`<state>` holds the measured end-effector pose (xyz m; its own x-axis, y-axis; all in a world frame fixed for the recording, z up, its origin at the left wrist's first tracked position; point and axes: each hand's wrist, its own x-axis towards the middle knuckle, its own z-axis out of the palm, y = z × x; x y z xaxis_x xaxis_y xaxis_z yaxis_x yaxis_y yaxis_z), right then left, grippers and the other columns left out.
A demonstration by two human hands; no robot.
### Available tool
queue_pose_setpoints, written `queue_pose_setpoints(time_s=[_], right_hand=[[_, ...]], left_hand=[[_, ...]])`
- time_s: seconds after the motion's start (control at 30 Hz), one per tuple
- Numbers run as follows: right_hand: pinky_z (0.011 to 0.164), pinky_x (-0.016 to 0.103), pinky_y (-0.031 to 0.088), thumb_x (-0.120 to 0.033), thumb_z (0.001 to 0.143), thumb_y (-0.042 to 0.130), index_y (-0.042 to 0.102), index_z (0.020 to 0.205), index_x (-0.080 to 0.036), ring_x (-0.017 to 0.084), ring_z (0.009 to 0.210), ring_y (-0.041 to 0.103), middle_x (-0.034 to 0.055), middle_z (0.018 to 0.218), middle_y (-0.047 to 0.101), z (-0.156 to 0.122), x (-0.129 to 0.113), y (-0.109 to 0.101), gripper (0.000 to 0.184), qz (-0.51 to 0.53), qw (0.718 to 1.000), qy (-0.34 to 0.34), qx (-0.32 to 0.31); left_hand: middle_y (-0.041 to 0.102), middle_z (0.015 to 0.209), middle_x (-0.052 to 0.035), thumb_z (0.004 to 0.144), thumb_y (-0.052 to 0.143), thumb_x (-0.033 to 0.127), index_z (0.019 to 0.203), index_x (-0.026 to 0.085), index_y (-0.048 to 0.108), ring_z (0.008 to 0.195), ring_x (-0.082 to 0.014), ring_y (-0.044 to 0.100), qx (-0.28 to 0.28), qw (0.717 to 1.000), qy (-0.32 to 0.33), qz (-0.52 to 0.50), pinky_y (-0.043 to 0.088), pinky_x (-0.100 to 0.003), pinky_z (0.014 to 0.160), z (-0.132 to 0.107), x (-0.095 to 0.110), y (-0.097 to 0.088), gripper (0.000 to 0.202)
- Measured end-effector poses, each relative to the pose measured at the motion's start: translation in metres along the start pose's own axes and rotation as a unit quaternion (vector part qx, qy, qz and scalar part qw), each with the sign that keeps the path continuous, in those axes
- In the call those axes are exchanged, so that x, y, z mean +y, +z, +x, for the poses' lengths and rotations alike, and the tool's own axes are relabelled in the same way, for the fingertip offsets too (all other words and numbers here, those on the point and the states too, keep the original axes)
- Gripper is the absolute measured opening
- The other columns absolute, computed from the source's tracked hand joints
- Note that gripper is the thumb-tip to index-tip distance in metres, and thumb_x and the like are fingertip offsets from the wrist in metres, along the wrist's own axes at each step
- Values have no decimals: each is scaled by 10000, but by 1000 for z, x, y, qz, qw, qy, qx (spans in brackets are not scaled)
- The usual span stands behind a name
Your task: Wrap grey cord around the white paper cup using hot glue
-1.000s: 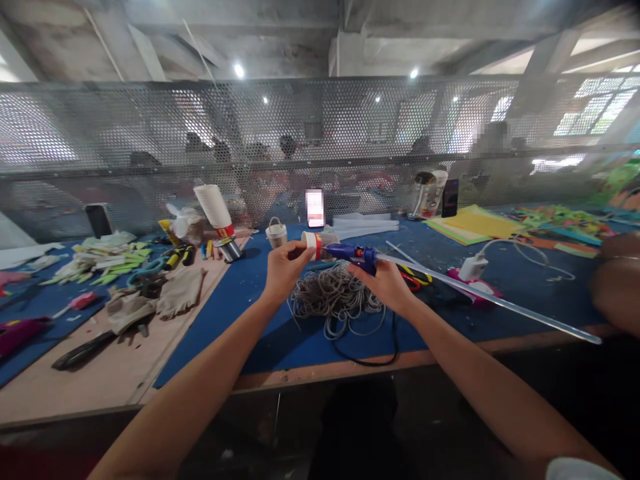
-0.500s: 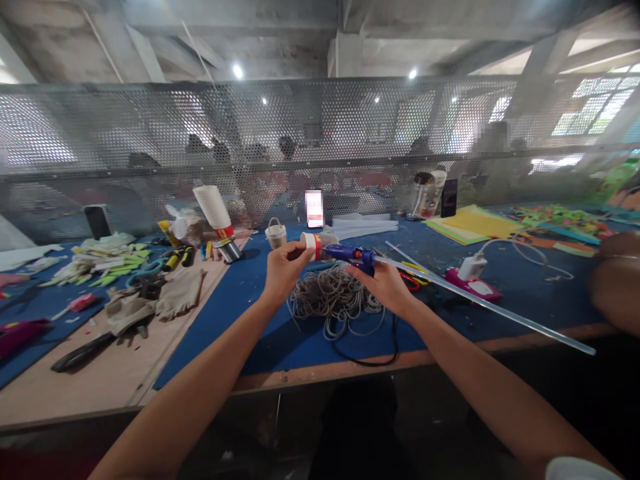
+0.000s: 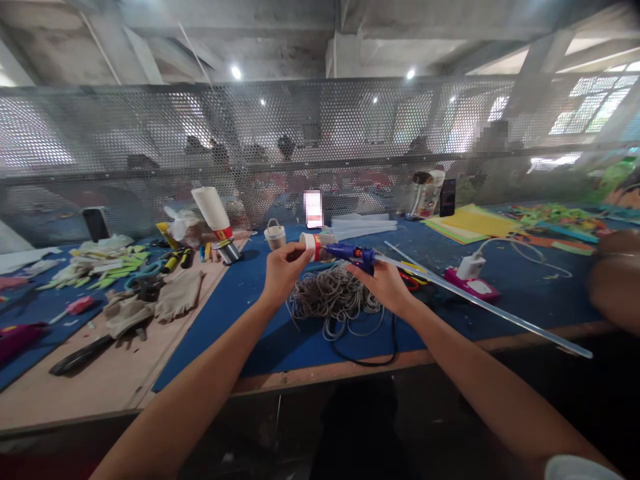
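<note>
My left hand (image 3: 286,268) pinches a small paper cup (image 3: 311,245) with a red band, tipped on its side with one end toward the right. In my right hand (image 3: 386,283) is a blue hot glue gun (image 3: 356,256), its nozzle pointing left at the cup. Whether the nozzle touches the cup I cannot tell. A long clear glue stick (image 3: 485,305) sticks out of the gun's back toward the lower right. Beneath both hands lies a tangled heap of grey cord (image 3: 333,297). A small cup with a handle (image 3: 275,235) stands just beyond my left hand.
Stacked paper cups (image 3: 213,208) lean at the left, near grey gloves (image 3: 179,297) and a black-handled tool (image 3: 83,355). A lit phone (image 3: 313,208) stands at the back before a perforated metal screen (image 3: 350,127). Yellow sheets (image 3: 467,221) and a white plug (image 3: 470,267) are at the right.
The view has shifted very slightly. Both hands keep the cup and glue gun in nearly the same position; the glue stick's far end has dipped a little.
</note>
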<state>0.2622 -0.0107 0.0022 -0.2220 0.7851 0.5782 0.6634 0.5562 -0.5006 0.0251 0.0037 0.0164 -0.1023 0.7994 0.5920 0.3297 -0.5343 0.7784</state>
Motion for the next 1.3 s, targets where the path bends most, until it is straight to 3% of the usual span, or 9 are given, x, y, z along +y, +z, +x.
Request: queue_pose_setpoints(time_s=[0.33,0.77,1.3], right_hand=[[805,353,479,-576,937,518,697,1107,-173,276,892,657,97,925,716,1,1,1,473,10,1000,2,7],[643,318,445,-602,918,523,730,1014,-202,248,692,616,46,686,657,1,2,0,461,-5,1000,28,11],[643,324,448,-620,924,501,738,1002,-186,241,655,613,59,717,681,3,6,2,501,-21,999,27,25]], left_hand=[[646,706,1,796,690,338,809,157,723,607,-113,496,-11,1000,1,-4,387,-231,584,-1,0,0,185],[657,726,-7,798,687,324,823,156,738,616,-110,497,-16,1000,3,-2,397,-232,596,-1,1,0,177],[636,706,-6,802,689,331,797,167,737,615,-115,473,-26,999,20,6,378,-225,561,-3,3,2,171]])
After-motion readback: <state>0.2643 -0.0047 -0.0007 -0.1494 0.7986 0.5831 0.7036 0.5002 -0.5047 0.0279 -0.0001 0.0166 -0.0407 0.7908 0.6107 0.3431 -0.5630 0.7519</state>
